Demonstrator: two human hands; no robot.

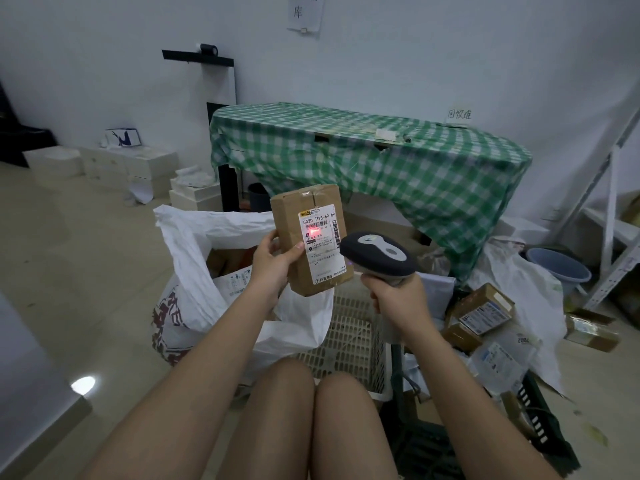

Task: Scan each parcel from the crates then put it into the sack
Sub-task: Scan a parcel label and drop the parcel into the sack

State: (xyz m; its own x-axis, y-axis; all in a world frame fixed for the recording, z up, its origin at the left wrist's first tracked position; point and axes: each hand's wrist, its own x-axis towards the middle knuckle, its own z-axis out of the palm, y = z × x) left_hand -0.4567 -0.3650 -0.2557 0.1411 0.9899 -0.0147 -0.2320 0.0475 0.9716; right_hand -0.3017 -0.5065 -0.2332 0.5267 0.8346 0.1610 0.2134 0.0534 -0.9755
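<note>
Fingers (298, 252) of the left hand (272, 261) grip the upright parcel (311, 240); right hand (398, 297) clasps the scanner (377, 252) beside it, before a green-checked surface (381, 157) and white wall (415, 46).

Left hand (273, 259) holds parcel (311, 239); right hand (398, 299) aims scanner (377, 252).

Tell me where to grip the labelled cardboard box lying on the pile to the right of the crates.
Take the cardboard box by its two long side edges, coming from above: its labelled face lies up and tilted, and other parcels crowd its lower end.
</note>
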